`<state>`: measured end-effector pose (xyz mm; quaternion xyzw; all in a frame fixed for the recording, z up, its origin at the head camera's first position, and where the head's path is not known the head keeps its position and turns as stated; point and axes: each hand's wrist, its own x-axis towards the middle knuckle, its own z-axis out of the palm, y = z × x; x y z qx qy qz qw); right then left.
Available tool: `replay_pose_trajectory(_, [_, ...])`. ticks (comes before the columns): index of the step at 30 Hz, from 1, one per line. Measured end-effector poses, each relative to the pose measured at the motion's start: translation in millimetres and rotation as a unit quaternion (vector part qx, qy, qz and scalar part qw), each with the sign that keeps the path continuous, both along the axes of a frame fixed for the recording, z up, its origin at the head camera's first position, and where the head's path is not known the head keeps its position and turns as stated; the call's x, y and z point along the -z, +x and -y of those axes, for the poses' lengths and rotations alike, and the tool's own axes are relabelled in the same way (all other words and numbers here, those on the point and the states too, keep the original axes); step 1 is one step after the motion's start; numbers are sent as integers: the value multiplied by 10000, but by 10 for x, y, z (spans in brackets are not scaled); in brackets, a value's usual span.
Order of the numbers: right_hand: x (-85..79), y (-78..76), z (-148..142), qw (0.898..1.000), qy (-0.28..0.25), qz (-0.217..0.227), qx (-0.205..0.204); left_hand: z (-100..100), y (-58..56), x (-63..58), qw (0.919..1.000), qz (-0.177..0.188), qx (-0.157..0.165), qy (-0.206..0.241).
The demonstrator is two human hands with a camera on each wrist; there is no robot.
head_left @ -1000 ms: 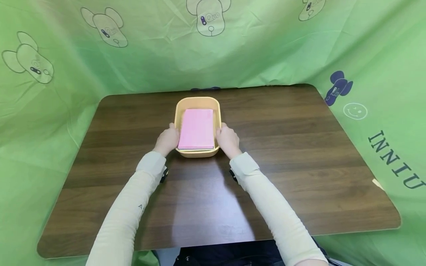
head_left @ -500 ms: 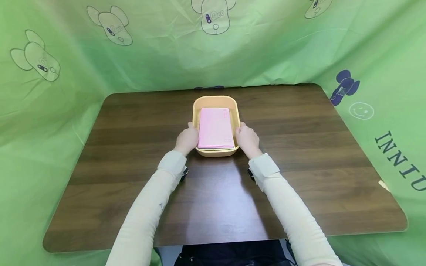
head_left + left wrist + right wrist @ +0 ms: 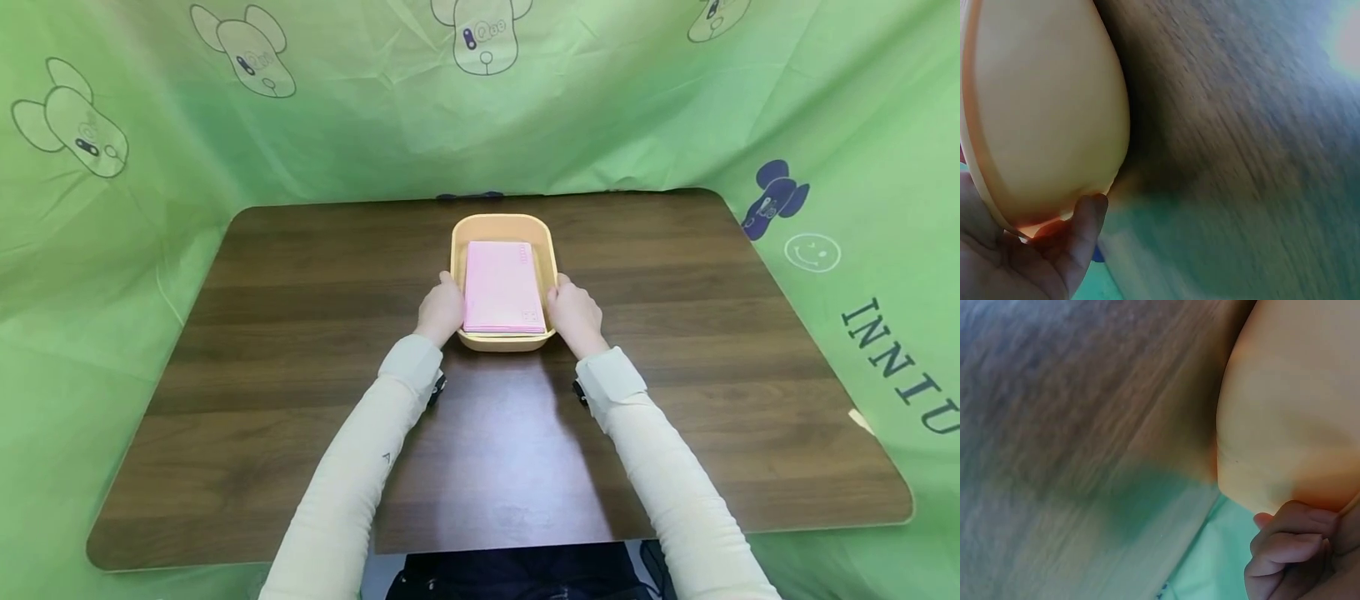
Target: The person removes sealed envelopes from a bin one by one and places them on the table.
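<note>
A pale yellow-orange plastic basket [image 3: 504, 343] with rounded corners is over the middle of the table in the head view. Inside lies a neat stack of flat pink paper pieces [image 3: 504, 287], with small printed marks near the right-hand corners. My left hand [image 3: 441, 308] grips the basket's left side, thumb at the rim. On the opposite side, my right hand [image 3: 576, 317] holds the rim the same way. In the left wrist view, fingers [image 3: 1088, 228] curl against the basket's outer wall [image 3: 1054, 112]. The right wrist view shows bent fingers [image 3: 1291, 540] under the basket's edge.
The brown wood-grain table [image 3: 712, 400] has rounded corners. Green cloth [image 3: 360, 125] printed with cartoon heads hangs behind it and along both sides. A small pale patch [image 3: 861, 421] sits on the table's right edge.
Both hands have carried the basket and its pink stack to the right across the table. The grip looks the same throughout. The head view has shifted slightly.
</note>
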<state>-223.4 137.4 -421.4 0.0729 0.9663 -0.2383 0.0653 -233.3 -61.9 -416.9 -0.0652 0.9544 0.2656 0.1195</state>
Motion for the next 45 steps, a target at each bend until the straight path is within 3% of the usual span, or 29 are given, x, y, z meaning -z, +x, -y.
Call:
replay_pose_trajectory(8, [14, 15, -112, 9999, 51, 51, 87, -157, -43, 13, 9994, 263, -178, 143])
replay_pose_trajectory(16, [41, 11, -133, 10000, 32, -51, 65, -203, -68, 66, 9981, 5, -428, 443])
replay_pose_trajectory(25, [44, 17, -110, 9999, -5, -102, 39, -132, -106, 85, 9987, -385, -324, -5])
replay_pose_trajectory(28, [37, 11, -93, 9999, -24, -108, 24, -132, -109, 87, 9985, -364, -411, 11])
replay_pose_trajectory(33, [42, 15, -41, 9999, -18, -125, -20, -100, -122, 128, 9949, -142, -790, 604])
replay_pose_trajectory(38, [52, 27, 3, 9997, -12, -243, -10, -88, -159, 166, 9830, -105, -1120, 1452])
replay_pose_trajectory(42, [57, 26, -1, 9997, -66, -203, 103, -89, -177, 192, 9780, -284, -941, 1839])
replay_pose_trajectory(45, [38, 10, -17, 9997, -145, -37, 199, -94, -187, 189, 9804, -294, -791, 1778])
